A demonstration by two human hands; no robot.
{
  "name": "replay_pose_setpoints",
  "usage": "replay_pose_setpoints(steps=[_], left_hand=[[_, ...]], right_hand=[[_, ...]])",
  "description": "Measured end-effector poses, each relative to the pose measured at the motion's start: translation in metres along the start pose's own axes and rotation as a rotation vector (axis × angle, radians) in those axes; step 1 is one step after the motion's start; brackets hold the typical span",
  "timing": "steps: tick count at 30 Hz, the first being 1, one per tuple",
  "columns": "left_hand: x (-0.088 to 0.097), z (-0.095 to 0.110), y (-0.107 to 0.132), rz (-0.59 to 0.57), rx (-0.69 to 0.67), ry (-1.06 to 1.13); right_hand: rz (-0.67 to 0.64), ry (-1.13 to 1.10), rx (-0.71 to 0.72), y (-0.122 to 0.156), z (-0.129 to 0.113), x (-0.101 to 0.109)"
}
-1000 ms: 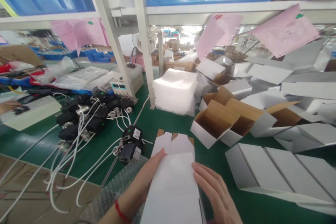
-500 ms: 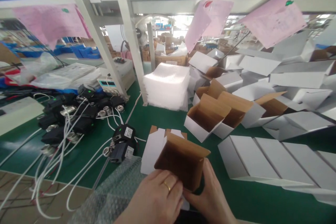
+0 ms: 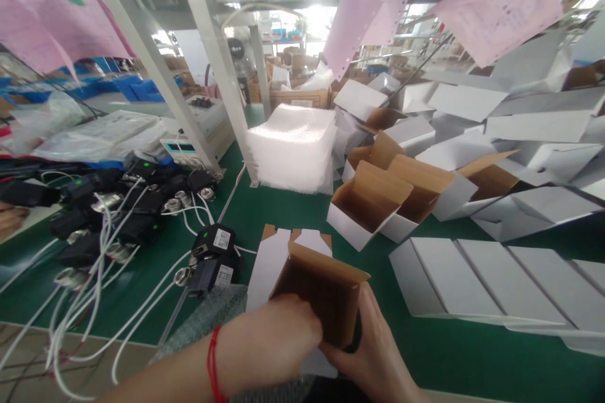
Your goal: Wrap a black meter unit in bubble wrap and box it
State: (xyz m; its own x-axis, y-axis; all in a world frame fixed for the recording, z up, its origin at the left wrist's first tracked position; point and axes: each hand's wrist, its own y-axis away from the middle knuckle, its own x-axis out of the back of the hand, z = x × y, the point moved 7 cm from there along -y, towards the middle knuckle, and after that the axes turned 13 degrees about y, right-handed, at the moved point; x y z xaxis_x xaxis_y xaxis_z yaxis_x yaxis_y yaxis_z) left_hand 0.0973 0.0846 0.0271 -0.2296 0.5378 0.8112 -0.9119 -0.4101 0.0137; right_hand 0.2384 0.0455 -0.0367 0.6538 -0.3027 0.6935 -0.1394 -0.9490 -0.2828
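Standing half-folded between the two hands, a small carton (image 3: 321,293) is shown brown-side up, its open flap tilted toward the shelving. It is gripped by the left hand (image 3: 271,340) from the near-left edge, fingers curled over the cardboard, and by the right hand (image 3: 373,346) from the right, thumb laid along the side wall — both hands clamped on it, almost touching each other underneath. A red cord is worn at the left wrist. Under the carton and just beyond it, a flat white box blank (image 3: 269,261) lies on the green mat (image 3: 293,211). A sheet of bubble wrap (image 3: 212,321) is seen just left of the left hand. Farther left, black devices with white cables (image 3: 142,214) are spread out. Ahead and right of the hands, opened cartons (image 3: 373,204) are clustered; flat white blanks (image 3: 472,283) are lined up to the right. A stack of white foam bags (image 3: 295,148) sits well ahead.
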Motion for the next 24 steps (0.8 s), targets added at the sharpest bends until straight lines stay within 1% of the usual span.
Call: replay_pose_setpoints(steps=[2, 4, 6, 8, 10, 12, 13, 14, 15, 16, 18, 19, 22, 24], left_hand=[[-0.006, -0.005, -0.009, 0.05, 0.016, 0.012], [-0.011, -0.008, -0.019, 0.104, 0.051, -0.03], [-0.01, -0.001, -0.025, 0.132, 0.035, -0.127], [0.001, 0.014, -0.024, 0.176, -0.037, -0.194], [0.018, 0.031, -0.016, 0.271, -0.143, -0.173], [0.035, 0.042, -0.002, 0.441, -0.258, -0.112], [0.04, 0.043, 0.005, 0.513, -0.296, -0.085], [0.04, 0.041, 0.01, 0.546, -0.301, -0.063], [0.037, 0.035, 0.012, 0.544, -0.271, -0.046], [0.031, 0.027, 0.014, 0.512, -0.219, -0.037], [0.014, 0.005, 0.018, 0.407, -0.068, -0.034], [0.007, -0.006, 0.023, 0.39, -0.005, -0.046], [-0.004, -0.038, 0.046, 0.48, 0.169, -0.151], [-0.009, -0.055, 0.061, 0.565, 0.285, -0.229]], right_hand=[[0.002, -0.014, -0.015, 0.001, 0.001, -0.002], [0.019, -0.043, -0.03, 0.001, 0.001, -0.002], [0.037, -0.069, -0.027, -0.001, -0.002, 0.0], [0.076, -0.073, -0.04, -0.006, -0.003, 0.005], [0.156, -0.034, -0.104, -0.013, 0.002, 0.012], [0.248, 0.018, -0.187, -0.023, 0.011, 0.021], [0.279, 0.043, -0.222, -0.03, 0.016, 0.024], [0.298, 0.059, -0.246, -0.037, 0.021, 0.026], [0.311, 0.069, -0.266, -0.045, 0.025, 0.028], [0.324, 0.075, -0.283, -0.054, 0.03, 0.029], [0.355, 0.082, -0.324, -0.069, 0.039, 0.034], [0.366, 0.078, -0.344, -0.074, 0.044, 0.036], [0.354, 0.061, -0.41, -0.078, 0.054, 0.04], [0.273, 0.039, -0.435, -0.072, 0.055, 0.035]])
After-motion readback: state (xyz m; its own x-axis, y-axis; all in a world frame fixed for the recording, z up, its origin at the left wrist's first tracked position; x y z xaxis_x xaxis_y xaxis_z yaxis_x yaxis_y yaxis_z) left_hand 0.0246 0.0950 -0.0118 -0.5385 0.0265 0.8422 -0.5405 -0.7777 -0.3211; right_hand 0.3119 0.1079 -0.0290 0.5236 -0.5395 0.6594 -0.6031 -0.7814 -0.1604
